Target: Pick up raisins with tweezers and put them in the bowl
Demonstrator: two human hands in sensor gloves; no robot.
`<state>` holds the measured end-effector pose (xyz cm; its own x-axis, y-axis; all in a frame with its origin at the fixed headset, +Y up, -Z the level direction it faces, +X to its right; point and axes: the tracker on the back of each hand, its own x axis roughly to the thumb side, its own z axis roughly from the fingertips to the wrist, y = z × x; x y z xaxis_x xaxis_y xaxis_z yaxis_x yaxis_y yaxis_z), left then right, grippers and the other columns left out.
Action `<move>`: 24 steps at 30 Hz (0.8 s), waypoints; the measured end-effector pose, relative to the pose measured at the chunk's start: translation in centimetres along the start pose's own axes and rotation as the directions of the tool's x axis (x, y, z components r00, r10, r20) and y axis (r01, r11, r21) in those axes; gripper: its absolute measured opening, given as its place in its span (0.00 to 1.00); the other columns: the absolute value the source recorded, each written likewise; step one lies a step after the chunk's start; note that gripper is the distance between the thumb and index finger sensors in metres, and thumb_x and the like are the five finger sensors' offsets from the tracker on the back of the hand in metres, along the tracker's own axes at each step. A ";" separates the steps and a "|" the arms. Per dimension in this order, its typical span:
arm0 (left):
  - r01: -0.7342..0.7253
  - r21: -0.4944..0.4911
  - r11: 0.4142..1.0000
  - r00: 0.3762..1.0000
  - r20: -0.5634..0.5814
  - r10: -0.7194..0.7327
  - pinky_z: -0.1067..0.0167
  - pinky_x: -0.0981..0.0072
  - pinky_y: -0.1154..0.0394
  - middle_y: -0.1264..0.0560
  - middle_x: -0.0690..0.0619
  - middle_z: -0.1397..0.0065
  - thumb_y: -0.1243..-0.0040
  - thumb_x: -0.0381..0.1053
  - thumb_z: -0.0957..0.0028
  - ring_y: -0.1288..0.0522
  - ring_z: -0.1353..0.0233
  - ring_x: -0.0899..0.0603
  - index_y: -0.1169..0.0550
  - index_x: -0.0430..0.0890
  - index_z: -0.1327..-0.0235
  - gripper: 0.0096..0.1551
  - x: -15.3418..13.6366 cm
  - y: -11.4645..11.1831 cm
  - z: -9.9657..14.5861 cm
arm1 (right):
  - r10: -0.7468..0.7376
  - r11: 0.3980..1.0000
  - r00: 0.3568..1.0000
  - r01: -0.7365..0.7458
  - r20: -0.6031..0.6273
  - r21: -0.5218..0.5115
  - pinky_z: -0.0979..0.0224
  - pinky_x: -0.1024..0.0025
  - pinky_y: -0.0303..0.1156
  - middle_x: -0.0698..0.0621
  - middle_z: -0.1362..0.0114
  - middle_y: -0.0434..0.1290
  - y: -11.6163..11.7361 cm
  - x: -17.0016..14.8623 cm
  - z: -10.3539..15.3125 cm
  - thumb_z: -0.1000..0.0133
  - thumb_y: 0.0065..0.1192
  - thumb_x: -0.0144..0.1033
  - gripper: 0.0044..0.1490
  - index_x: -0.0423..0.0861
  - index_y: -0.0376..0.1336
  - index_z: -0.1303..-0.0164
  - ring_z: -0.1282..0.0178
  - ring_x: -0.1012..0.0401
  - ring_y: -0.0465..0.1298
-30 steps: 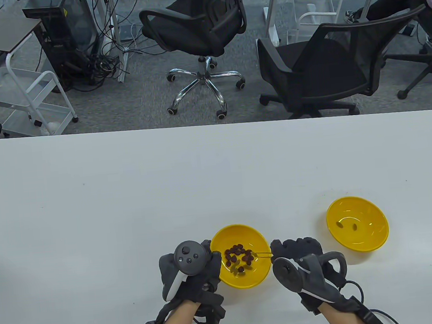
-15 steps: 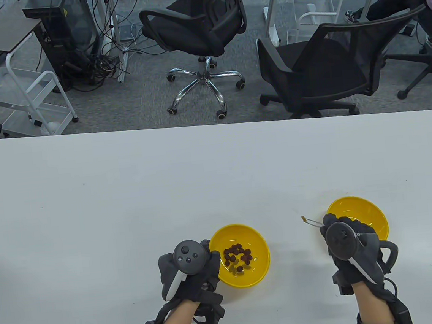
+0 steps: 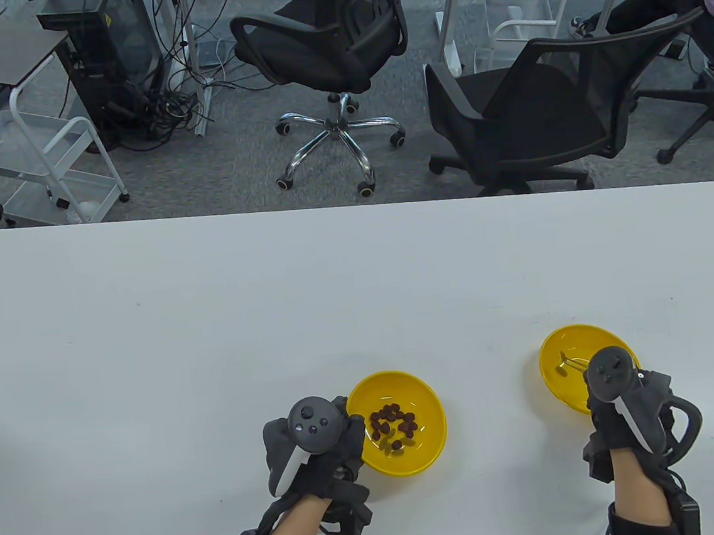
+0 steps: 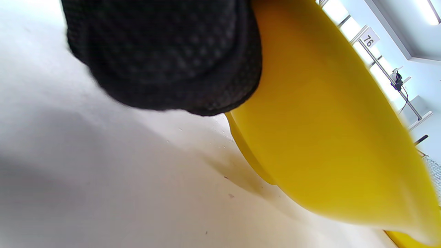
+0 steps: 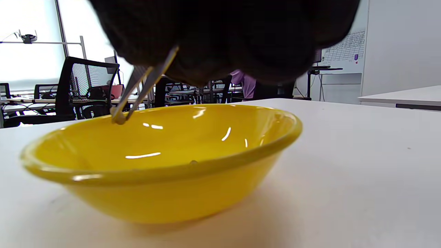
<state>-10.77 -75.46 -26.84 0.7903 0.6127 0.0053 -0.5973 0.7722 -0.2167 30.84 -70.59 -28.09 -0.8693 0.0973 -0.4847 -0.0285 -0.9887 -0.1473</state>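
Note:
A yellow bowl (image 3: 432,424) near the front edge holds several dark raisins (image 3: 394,425). My left hand (image 3: 314,448) rests against its left rim; in the left wrist view a gloved finger (image 4: 165,55) touches the bowl's outer wall (image 4: 327,137). A second yellow bowl (image 3: 554,381) stands to the right. My right hand (image 3: 626,409) grips metal tweezers (image 3: 571,361) whose tips hang over this bowl. In the right wrist view the tweezers (image 5: 143,86) pinch a small pale raisin (image 5: 119,119) above the bowl's (image 5: 165,172) inside.
The white table (image 3: 211,325) stretches far back and left. Office chairs (image 3: 335,42) and a white cart (image 3: 50,164) stand on the floor beyond the far edge.
My right hand lifted a raisin out of the left bowl with the tweezers, moved right, and now holds it over the right bowl. My left hand stayed at the left bowl.

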 end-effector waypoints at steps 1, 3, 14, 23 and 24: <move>0.001 0.000 1.000 1.000 0.000 -0.001 0.50 0.51 0.19 0.13 0.47 0.69 0.55 0.48 0.40 0.15 0.76 0.53 0.35 0.28 0.33 0.31 0.0 0.0 0.0 | 0.010 1.000 1.000 -0.010 -0.007 0.006 0.33 0.46 0.69 0.50 0.53 0.79 0.2 0.0 -0.1 0.52 0.67 0.41 0.28 0.43 0.77 0.44 0.61 0.59 0.80; 0.001 0.000 1.000 1.000 -0.001 -0.001 0.50 0.51 0.19 0.13 0.47 0.69 0.55 0.48 0.40 0.15 0.76 0.53 0.35 0.28 0.33 0.31 0.0 0.0 0.0 | 0.029 0.999 0.999 -0.029 -0.016 0.015 0.33 0.46 0.69 0.49 0.53 0.79 0.4 -0.1 -0.2 0.52 0.67 0.41 0.28 0.43 0.77 0.44 0.61 0.59 0.80; 0.004 -0.003 1.000 1.000 -0.002 -0.004 0.50 0.51 0.19 0.13 0.47 0.69 0.55 0.48 0.40 0.15 0.76 0.53 0.35 0.28 0.33 0.31 0.1 -0.1 0.0 | 0.086 0.995 0.993 -0.082 -0.075 0.061 0.33 0.45 0.68 0.48 0.51 0.79 1.1 -0.5 -0.7 0.51 0.66 0.40 0.29 0.41 0.76 0.42 0.60 0.58 0.80; 0.005 0.007 1.000 1.000 0.004 -0.005 0.50 0.51 0.19 0.13 0.47 0.69 0.55 0.48 0.40 0.15 0.76 0.53 0.35 0.28 0.33 0.31 0.1 -0.1 0.0 | 0.082 0.996 0.995 -0.079 0.048 -0.049 0.33 0.46 0.68 0.48 0.51 0.78 -0.2 1.9 1.1 0.50 0.65 0.40 0.30 0.41 0.75 0.40 0.59 0.59 0.80; 0.005 0.007 1.000 1.000 0.003 -0.005 0.50 0.51 0.20 0.13 0.47 0.69 0.55 0.48 0.40 0.15 0.76 0.53 0.35 0.28 0.33 0.31 0.1 -0.1 0.0 | 0.078 0.996 0.994 -0.073 0.074 -0.060 0.33 0.46 0.69 0.48 0.51 0.78 -0.4 2.4 1.4 0.50 0.64 0.40 0.30 0.41 0.75 0.40 0.59 0.59 0.80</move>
<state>-10.66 -75.45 -26.83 0.7928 0.6095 0.0094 -0.5943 0.7763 -0.2100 28.05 -70.16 -27.99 -0.9028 0.0116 -0.4298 0.0647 -0.9846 -0.1625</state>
